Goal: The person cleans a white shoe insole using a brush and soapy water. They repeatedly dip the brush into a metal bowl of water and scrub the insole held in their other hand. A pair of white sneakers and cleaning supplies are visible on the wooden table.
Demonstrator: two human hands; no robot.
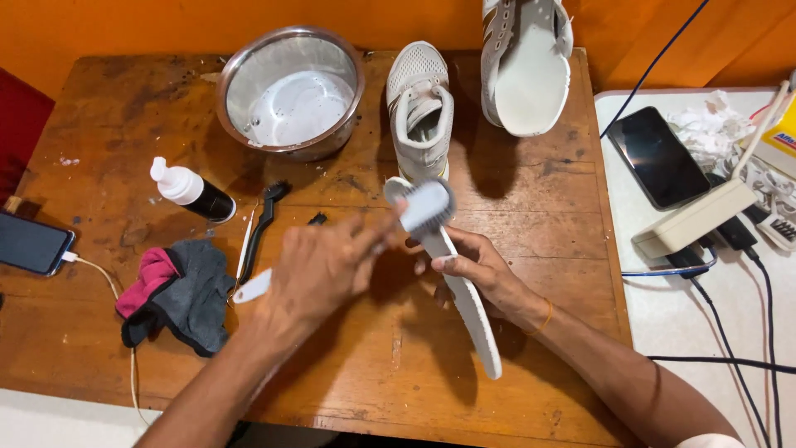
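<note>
Right hand (481, 274), centre of frame, gripping white insole (464, 299), fingers closing around its edge, holding it tilted off table so upper end is facing brush. Left hand (323, 265) clamping scrub brush (427, 206), bristles pressing on insole tip; hand blurring. Steel bowl (290, 90) with soapy water sitting near top centre, grey shoe (421, 108) beside it. Foam bottle (189, 191), thin brushes (264, 217), rags (178, 290) lying at left. Worn wooden table (547, 216), orange wall (124, 25) behind.

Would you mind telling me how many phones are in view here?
2. One phone lies at the wooden table's left edge with a cable plugged in; the other phone lies dark on the white surface at right. Others may be hidden.
</note>
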